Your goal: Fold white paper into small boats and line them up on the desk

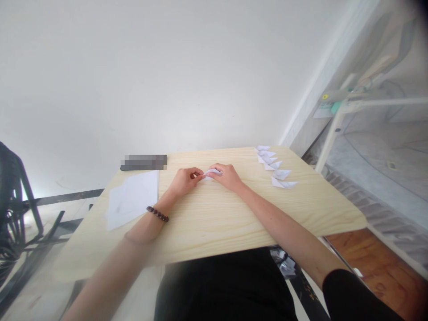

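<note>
Between my hands, just above the middle of the wooden table (214, 223), is a small folded white paper (213, 171). My left hand (187, 180), with a dark bead bracelet on its wrist, pinches the paper's left end between thumb and fingertips. The right part of the same paper is gripped by my right hand (225, 174), thumb below and fingers above. Several folded white paper pieces with pointed tips (284, 183) stand in a row at the table's right side. Flat white sheets (133, 196) lie overlapping on the left.
A dark pixelated object (143, 162) lies at the table's back left edge, near the white wall (200, 80). On the far left is a black chair (20, 191). A white metal frame (334, 129) stands to the right, beyond the table.
</note>
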